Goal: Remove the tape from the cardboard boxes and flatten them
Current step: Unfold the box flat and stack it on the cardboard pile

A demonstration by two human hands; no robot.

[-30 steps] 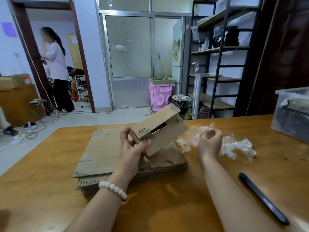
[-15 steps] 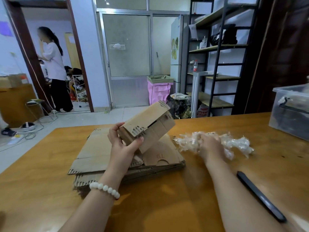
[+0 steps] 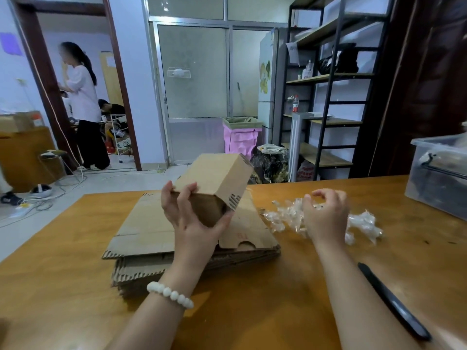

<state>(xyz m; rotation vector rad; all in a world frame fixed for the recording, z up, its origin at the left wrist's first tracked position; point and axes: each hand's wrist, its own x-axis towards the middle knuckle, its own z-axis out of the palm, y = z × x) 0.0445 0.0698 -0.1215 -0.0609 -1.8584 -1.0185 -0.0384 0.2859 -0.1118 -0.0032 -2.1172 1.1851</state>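
Observation:
My left hand grips a small brown cardboard box by its near end and holds it tilted above a stack of flattened cardboard on the wooden table. To the right lies a heap of crumpled clear tape. My right hand hovers over that heap with its fingers loosely curled; whether it touches the tape or holds anything is not clear.
A black pen lies near the table's right front edge. A clear plastic bin stands at the far right. Beyond the table are a pink-bagged waste bin, metal shelves and a person standing in a doorway.
My left hand has turned the box so a broad plain face looks up. My right hand went down onto the tape heap and has lifted a little with its fingers spread looser.

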